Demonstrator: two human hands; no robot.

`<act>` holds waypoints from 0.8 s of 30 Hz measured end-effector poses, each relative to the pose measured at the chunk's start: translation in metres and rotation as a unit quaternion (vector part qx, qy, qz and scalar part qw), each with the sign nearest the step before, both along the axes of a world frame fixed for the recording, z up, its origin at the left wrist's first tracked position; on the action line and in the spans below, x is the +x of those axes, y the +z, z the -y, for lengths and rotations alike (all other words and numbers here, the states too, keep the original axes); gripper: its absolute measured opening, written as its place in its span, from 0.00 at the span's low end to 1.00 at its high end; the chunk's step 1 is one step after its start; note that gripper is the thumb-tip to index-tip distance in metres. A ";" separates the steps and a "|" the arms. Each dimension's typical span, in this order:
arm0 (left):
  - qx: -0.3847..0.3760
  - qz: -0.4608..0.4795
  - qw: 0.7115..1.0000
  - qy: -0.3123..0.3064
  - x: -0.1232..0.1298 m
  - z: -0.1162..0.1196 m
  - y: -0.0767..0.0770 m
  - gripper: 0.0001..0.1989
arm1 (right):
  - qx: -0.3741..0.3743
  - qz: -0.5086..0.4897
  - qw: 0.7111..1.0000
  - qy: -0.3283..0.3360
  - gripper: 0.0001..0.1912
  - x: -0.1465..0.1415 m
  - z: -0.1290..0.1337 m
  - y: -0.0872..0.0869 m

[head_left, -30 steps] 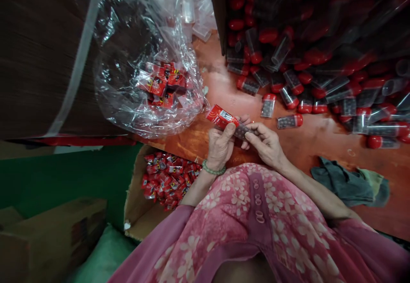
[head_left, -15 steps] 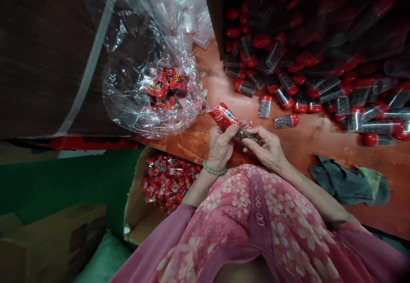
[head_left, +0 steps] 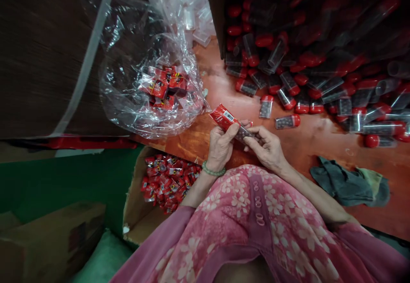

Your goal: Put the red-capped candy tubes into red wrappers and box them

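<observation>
A red printed packet (head_left: 225, 117) with a white barcode label lies slantwise across both hands above the table edge. Its lower right part is see-through, with dark contents showing. My left hand (head_left: 221, 145), wearing a green bead bracelet (head_left: 213, 170) at the wrist, is closed around the packet with the thumb pressed on top. The fingertips of my right hand (head_left: 266, 148) pinch the packet's lower right end; part of that end is hidden by the fingers.
Clear tubes with red caps (head_left: 287, 122) are heaped at the right. A clear plastic bag (head_left: 128, 116) holds several red packets at the left. Below it, a cardboard box (head_left: 136, 214) contains many more. A dark cloth (head_left: 342, 182) lies on the orange-red table (head_left: 297, 154).
The right fingers have shifted slightly along the packet's lower end, and more of its see-through part shows. The left hand keeps its hold.
</observation>
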State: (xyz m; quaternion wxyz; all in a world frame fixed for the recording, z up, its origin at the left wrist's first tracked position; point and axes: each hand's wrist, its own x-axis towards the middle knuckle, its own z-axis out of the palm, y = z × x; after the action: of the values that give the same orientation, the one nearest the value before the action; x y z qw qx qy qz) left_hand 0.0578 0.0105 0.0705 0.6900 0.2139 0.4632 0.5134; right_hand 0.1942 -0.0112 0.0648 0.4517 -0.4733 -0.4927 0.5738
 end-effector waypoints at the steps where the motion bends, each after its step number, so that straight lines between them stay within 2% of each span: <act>1: 0.006 0.010 1.000 0.005 -0.001 0.000 0.000 0.25 | -0.012 -0.011 1.000 0.001 0.17 -0.001 -0.001 0.001; 6: 0.016 0.050 0.998 0.018 -0.003 0.002 0.000 0.25 | -0.088 -0.080 0.993 0.012 0.20 0.000 -0.010 0.007; 11: -0.002 0.047 0.999 0.005 -0.004 0.002 -0.002 0.23 | -0.145 -0.131 0.980 0.021 0.21 0.001 -0.012 -0.001; 16: -0.003 0.050 0.999 0.014 0.004 0.004 -0.004 0.24 | -0.130 -0.113 0.985 -0.015 0.21 -0.007 -0.007 -0.007; 20: 0.017 0.022 0.999 0.032 0.012 0.005 -0.011 0.26 | -0.107 -0.092 0.989 -0.051 0.22 -0.012 -0.006 -0.006; 24: 0.031 -0.010 0.999 0.023 0.008 0.005 -0.020 0.25 | -0.182 -0.191 0.964 -0.027 0.21 -0.010 -0.010 -0.006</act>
State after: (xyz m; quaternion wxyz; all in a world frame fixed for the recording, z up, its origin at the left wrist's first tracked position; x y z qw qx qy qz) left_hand 0.0654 0.0051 0.0508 0.6666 0.2294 0.4584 0.5412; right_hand 0.1838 -0.0008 0.0587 0.4592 -0.4424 -0.2718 0.7208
